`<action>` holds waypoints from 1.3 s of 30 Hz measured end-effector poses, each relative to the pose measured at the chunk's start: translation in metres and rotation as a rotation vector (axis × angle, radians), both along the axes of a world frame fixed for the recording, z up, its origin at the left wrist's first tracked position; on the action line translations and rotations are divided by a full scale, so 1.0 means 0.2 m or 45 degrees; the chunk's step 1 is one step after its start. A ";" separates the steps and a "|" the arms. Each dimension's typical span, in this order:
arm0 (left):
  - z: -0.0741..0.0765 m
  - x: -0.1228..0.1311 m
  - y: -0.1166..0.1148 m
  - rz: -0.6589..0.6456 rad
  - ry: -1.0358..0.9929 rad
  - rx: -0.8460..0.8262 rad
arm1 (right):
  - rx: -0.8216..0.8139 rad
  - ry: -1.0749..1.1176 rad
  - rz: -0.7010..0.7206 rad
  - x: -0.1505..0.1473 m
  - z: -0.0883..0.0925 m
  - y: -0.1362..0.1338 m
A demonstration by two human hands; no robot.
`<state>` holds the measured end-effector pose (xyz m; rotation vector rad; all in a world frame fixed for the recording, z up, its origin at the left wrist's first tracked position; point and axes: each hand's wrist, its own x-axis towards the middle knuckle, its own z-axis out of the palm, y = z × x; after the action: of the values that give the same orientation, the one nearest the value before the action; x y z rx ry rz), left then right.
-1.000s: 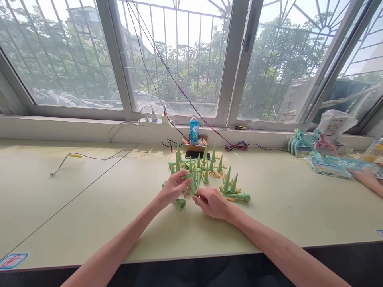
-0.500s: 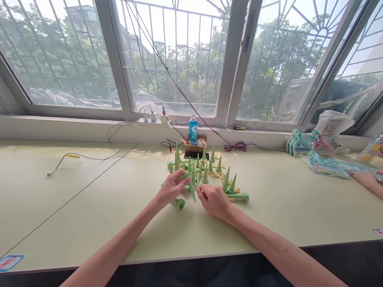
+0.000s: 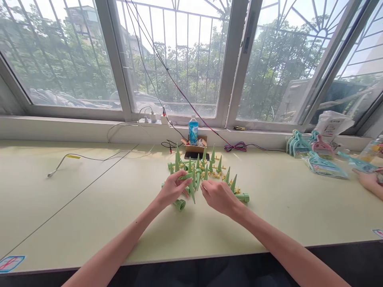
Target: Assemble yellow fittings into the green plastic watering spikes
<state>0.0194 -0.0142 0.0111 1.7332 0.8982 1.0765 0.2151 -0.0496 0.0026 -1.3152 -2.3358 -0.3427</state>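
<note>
The left hand (image 3: 172,189) grips a green spike (image 3: 192,192) by its wide end between thumb and fingers. Its long axis slants steeply; the tip points down, toward the person and slightly right, in front of the right fingertips and apart from them. The right hand (image 3: 220,197) has its fingers curled and drawn together; whether they hold anything, I cannot tell. Just below the left fingers a cone (image 3: 180,205) lies with its open end facing the person.

The pale table (image 3: 89,223) runs under both hands. Just beyond the fingers stand more spikes (image 3: 198,171), mostly tip up, among yellow pieces (image 3: 214,174). Past them are a phone (image 3: 197,156), a box (image 3: 196,148) and a blue bottle (image 3: 193,131). Well right of the right fingers, another person's hand (image 3: 369,181) is near a packet (image 3: 326,165). Farthest off, barred windows (image 3: 176,59) show trees.

A second ago the right fingers were at the gripped spike's tip; now they are farther right and away from it, while the spike keeps nearly the same slant.
</note>
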 end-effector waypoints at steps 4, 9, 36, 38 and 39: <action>0.01 0.01 -0.01 -0.007 0.010 -0.003 | -0.059 -0.039 -0.067 0.07 0.09 -0.02; 0.01 0.01 -0.02 -0.003 0.027 -0.002 | -0.289 -0.126 -0.181 0.20 0.10 -0.07; -0.02 0.00 0.00 -0.067 -0.008 0.003 | -0.532 -0.300 -0.203 0.23 0.02 -0.11; -0.02 0.00 0.00 -0.065 -0.008 0.004 | -0.520 -0.304 -0.136 0.19 0.02 -0.12; -0.02 0.00 0.00 -0.060 -0.001 0.004 | -0.511 -0.307 -0.101 0.17 0.02 -0.12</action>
<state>0.0198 -0.0138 0.0069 1.7479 0.8517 1.0477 0.2500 -0.0731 0.0062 -1.6317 -2.6564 -0.0552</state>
